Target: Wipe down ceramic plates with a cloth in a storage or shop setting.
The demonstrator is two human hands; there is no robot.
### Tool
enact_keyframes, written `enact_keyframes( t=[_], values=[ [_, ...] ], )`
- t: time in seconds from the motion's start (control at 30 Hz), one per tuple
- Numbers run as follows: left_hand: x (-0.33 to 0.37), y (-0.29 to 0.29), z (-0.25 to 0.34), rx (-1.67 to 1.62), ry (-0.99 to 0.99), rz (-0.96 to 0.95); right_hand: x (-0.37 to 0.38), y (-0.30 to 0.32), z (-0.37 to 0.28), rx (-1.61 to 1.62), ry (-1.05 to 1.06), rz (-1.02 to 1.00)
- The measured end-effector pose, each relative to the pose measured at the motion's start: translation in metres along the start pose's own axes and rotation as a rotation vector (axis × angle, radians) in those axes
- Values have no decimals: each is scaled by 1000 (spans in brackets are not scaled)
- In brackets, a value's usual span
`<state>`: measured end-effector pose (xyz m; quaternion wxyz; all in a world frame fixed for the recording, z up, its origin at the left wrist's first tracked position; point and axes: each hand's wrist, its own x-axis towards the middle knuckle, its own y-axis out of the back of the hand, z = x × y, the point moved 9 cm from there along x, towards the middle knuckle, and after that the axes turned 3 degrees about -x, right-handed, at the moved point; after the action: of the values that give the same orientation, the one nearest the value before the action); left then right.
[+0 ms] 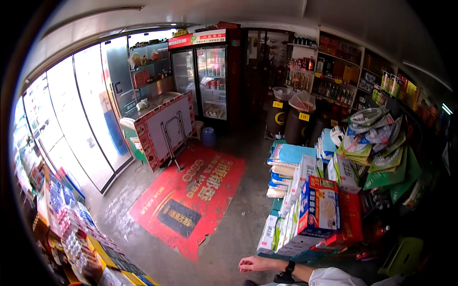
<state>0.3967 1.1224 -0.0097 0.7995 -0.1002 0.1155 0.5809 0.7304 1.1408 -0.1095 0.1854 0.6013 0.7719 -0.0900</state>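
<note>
Right hand (255, 263) low in the view, the person held the forearm almost level from the lower right, a dark watch (289, 268) at the wrist and a pale sleeve (331, 276) behind it. Its fingers were loosely bent and pointed left; the palm side was hidden, so I could not tell whether they had closed on anything. The left hand was out of view. Just beyond the wrist stood a stack of boxes, with a white-and-green carton (268, 234) at its near left corner, a blue-and-orange box (327, 205) on top toward the near edge, and blue-and-white packs (281, 162) at the far left corner. Left of the stack, a worn red mat (234, 168) lay on the floor (245, 229). Off the mat's far edge were a blue bucket (208, 137) and a folding table (152, 131) tipped on its side. Farther back stood a glass-doored fridge (199, 86).
</note>
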Motion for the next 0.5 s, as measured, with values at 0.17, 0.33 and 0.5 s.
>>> enact_keyframes(
  t=[0.17, 0.33, 0.5],
  values=[
    [148, 36, 48, 189, -120, 60, 107, 126, -70, -90, 6, 34],
    [346, 33, 116, 264, -257, 74, 227, 258, -94, -8, 7, 194],
    [552, -26, 219, 287, -313, -58, 295, 362, -105, 252, 7, 337]
  ],
)
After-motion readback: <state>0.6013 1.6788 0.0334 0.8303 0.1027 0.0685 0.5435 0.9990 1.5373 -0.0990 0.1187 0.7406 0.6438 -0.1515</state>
